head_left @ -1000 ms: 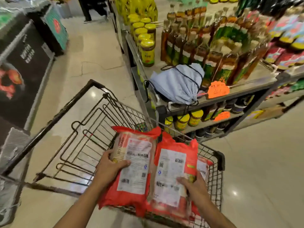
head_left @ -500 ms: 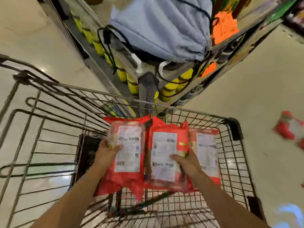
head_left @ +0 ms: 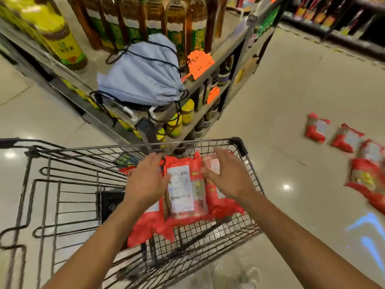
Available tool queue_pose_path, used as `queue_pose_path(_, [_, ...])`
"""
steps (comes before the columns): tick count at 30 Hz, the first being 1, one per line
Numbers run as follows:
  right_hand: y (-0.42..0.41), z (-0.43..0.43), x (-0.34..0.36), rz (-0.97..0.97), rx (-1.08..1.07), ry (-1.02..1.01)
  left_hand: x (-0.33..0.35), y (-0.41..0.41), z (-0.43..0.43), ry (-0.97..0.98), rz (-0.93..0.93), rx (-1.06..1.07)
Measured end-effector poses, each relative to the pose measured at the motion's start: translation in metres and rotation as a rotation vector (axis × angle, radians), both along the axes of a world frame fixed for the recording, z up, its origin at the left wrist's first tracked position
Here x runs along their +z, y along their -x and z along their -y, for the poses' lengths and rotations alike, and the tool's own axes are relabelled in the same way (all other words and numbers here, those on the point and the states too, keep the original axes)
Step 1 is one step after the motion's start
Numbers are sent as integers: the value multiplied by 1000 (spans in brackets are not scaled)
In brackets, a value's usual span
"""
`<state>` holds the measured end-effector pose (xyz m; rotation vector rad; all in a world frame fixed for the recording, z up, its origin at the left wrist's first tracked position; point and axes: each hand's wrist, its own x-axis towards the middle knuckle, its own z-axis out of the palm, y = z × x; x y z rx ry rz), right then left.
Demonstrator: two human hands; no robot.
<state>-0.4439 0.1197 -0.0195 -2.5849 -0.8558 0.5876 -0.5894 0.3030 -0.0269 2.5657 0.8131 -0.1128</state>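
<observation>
Three red food packets [head_left: 185,190] with white labels lie side by side in the wire shopping cart [head_left: 239,142], against its far end. My left hand [head_left: 145,180] hovers over the left packet with fingers spread and relaxed, holding nothing. My right hand [head_left: 227,176] is over the right packet, fingers straight and spread, also holding nothing. Whether either palm still touches a packet is unclear because of motion blur.
A shelf unit [head_left: 225,53] with brown bottles and yellow jars stands just beyond the cart; a blue drawstring bag [head_left: 141,78] lies on its corner. Several more red packets [head_left: 345,140] lie on the floor at the right. The cart's folded child seat [head_left: 62,184] is at the left.
Both hands lowered the packets into the cart and let go; the fingers now spread open above them. The view tilted up toward the shelf.
</observation>
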Motion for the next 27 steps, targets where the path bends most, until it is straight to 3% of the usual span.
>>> queue_pose_path(4, [-15, 69, 78, 261, 11, 3, 98, -58, 67, -306, 135, -261])
queue_pose_path(9, [-38, 198, 138, 416, -158, 48, 172, -123, 188, -522, 199, -447])
queue_pose_path(21, [-112, 552, 161, 397, -494, 112, 191, -263, 508, -517, 326, -750])
queue_pose_path(27, [-166, 639, 156, 360, -647, 92, 187, -339, 596, -499, 335, -824])
